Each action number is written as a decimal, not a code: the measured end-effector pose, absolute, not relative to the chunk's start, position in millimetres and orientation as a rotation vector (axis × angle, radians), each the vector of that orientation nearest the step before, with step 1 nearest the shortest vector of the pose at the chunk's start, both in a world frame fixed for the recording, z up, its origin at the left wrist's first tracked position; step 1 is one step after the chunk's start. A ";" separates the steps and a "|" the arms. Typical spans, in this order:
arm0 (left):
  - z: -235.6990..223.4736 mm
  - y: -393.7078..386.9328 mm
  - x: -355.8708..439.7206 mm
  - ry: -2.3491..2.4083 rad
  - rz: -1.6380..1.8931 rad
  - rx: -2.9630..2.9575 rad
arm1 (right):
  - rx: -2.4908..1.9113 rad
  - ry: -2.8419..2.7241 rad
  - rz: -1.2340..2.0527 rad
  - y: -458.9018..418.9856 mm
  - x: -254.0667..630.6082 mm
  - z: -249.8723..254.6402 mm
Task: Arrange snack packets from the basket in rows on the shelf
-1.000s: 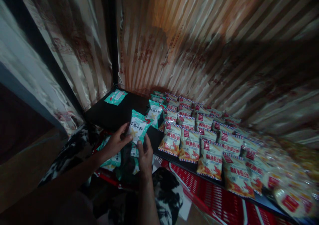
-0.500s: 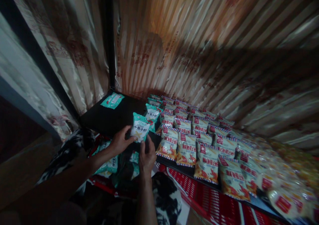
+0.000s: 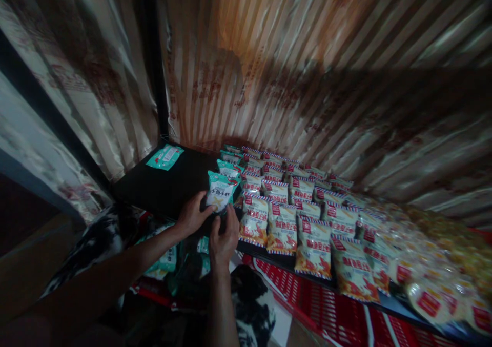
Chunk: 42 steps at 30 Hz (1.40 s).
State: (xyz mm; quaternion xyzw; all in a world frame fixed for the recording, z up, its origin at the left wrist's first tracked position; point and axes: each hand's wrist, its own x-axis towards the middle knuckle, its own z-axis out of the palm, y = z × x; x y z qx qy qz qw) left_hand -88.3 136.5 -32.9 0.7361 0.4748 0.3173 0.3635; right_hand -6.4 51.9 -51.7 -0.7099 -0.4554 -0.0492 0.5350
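Gripping a teal snack packet (image 3: 220,193) by its bottom edge, the left hand (image 3: 191,215) and right hand (image 3: 223,232) hold it upright at the black shelf (image 3: 169,185) front, beside the red-and-white snack packets (image 3: 282,227).

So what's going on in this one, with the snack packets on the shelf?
A person is holding a teal snack packet upright with both hands at the front edge of a dark shelf. The left hand grips its left side and the right hand its bottom edge. It stands beside rows of red-and-white snack packets, with more teal packets lined up behind it. One teal packet lies alone at the shelf's back corner.
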 end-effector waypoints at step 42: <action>-60.9 137.4 -73.9 1.150 0.981 2.289 | -1.732 -1.132 -0.105 60.1 -2.6 -61.4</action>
